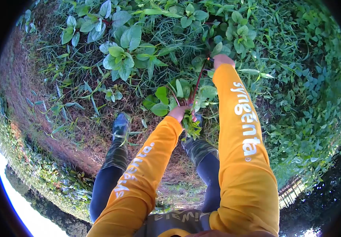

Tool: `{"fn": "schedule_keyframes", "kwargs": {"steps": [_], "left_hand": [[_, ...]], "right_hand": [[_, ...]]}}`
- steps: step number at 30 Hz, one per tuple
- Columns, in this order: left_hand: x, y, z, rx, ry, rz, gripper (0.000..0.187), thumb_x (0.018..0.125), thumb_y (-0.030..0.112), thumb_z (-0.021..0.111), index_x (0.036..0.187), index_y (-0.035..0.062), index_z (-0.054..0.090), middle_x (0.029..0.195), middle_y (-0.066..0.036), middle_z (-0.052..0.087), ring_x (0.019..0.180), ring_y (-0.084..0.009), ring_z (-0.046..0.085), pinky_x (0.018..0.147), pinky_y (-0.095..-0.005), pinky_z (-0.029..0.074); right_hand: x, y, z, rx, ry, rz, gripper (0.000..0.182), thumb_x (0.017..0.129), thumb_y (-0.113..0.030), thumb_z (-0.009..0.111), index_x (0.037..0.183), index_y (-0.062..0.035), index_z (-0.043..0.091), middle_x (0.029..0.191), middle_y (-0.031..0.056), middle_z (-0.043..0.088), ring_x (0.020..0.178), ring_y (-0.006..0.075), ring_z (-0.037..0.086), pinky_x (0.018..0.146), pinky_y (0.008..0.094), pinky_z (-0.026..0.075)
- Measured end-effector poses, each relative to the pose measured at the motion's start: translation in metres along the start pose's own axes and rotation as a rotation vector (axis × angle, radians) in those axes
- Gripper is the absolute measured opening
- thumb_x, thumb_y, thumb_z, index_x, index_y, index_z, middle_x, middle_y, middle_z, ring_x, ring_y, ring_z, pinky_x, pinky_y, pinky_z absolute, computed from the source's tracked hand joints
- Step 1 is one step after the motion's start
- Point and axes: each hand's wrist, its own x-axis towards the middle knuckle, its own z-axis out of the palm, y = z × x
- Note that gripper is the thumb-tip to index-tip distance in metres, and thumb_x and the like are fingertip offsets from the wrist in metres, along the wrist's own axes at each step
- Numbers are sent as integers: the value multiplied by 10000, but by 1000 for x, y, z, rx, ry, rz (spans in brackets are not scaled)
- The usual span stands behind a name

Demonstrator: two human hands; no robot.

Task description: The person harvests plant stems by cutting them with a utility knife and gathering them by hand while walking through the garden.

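Though near the right hand [222, 60], leafy stems [197, 84] in the left hand [179, 113].

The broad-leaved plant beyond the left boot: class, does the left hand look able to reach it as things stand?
Probably, with a stretch: only grass and weeds show between left hand and plant, though that hand already holds a leafy bunch.
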Motion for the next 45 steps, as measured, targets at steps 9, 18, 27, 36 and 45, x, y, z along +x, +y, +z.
{"fn": "schedule_keyframes", "kwargs": {"steps": [9,18,27,36,45], "left_hand": [[-78,-23,14,17,-130,-147,372,904,177,514,1250,50,462,594,-40,491,522,-179,501,608,-348,486],[-266,-85,125,-53,-149,-10,304,884,239,562,1150,100,514,797,-80,599,662,-211,586,834,-446,489],[-371,-31,184,-9,-256,648,436,856,158,559,1238,5,417,1243,-220,500,961,-276,584,818,-359,503],[-326,98,163,-90,-896,688,446,949,286,439,1356,120,370,919,26,646,480,-60,385,470,-221,320],[-292,153,183,-247,-467,791,150,916,174,501,988,107,614,862,-21,624,892,-250,582,754,-348,509]], "right_hand": [[-127,157,66,416,226,150,235,800,-221,605,998,-94,615,857,131,650,774,286,628,697,387,494],[-376,100,33,1983,-169,206,193,825,-203,660,869,-48,552,635,40,565,491,119,523,440,241,421],[-413,214,47,1948,104,249,91,816,-87,620,868,-39,562,669,59,592,479,126,537,397,231,403],[-391,339,31,1943,259,448,124,796,-105,625,820,-91,504,555,16,487,390,102,433,344,229,324],[-295,249,-107,1376,289,303,154,769,-199,645,827,-75,573,561,12,519,440,103,479,420,255,385]]}}
